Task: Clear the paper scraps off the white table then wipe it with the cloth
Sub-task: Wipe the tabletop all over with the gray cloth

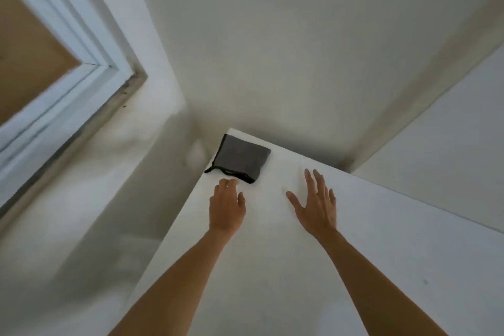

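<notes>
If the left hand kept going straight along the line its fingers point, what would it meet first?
Most likely the folded dark grey cloth: the left hand points at its near edge, fingertips just short.

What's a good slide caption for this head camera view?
Both hands reach across the white table toward a folded grey cloth.

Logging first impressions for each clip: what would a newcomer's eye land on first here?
The folded dark grey cloth stands out, lying at the far corner of the white table near the wall. Next come the two bare hands: the left hand reaches just short of the cloth, fingers curled, and the right hand is spread open above the tabletop. No paper scraps show on the table.
</notes>
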A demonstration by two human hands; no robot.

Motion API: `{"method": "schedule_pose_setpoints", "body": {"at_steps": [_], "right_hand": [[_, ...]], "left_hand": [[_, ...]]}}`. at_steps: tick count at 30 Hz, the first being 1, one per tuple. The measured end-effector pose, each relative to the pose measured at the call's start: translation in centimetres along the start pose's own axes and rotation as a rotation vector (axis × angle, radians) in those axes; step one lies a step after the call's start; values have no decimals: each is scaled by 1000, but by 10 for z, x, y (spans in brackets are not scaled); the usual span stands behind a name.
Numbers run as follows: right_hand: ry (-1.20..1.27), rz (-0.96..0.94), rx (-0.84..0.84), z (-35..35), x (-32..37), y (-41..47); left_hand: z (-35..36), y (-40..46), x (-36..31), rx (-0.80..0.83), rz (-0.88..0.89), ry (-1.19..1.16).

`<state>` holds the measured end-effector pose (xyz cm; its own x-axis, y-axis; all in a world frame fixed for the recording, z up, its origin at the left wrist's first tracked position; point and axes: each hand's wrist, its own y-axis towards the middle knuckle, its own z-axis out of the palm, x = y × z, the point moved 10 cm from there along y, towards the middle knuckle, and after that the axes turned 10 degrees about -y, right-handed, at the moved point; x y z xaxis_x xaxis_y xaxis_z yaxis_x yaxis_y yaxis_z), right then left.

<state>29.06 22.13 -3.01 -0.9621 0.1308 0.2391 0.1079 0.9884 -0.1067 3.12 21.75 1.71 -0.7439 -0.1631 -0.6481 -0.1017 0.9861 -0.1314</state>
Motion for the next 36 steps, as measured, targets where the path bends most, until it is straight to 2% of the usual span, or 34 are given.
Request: {"method": "schedule_pose_setpoints", "body": {"at_steps": [3, 8, 11, 14, 16, 21, 23, 27, 29, 32, 34, 36], "right_hand": [[-79, 74, -6, 17, -5, 12], [-147, 164, -33, 39, -14, 13], [-181, 183, -48, 37, -15, 14], [-187, 193, -61, 38, -17, 14], [-193, 197, -54, 40, -18, 14], [-201, 192, -86, 45, -22, 15], [-191, 189, -107, 44, -22, 14], [-185, 185, -119, 45, -23, 13], [-177, 183, -130, 44, -23, 13], [-165, 178, -144, 42, -22, 13], [-162, 179, -143, 41, -21, 13], [-162, 181, -144, 41, -21, 13]], "left_hand": [[11, 42, -6, -64, 90, -123], [26, 86, -13, -195, 178, -75], [33, 107, -2, -266, 97, -68], [57, 121, 18, -214, -39, 26], [73, 122, 24, -173, -48, 113], [85, 121, 20, -222, 57, 241], [88, 124, 12, -204, 152, 256], [96, 125, -11, -4, 449, 219], [83, 115, -22, 27, 523, 220], [58, 85, -38, -45, 580, 139], [56, 79, -42, -71, 556, 87], [66, 93, -33, -93, 492, 167]]}}
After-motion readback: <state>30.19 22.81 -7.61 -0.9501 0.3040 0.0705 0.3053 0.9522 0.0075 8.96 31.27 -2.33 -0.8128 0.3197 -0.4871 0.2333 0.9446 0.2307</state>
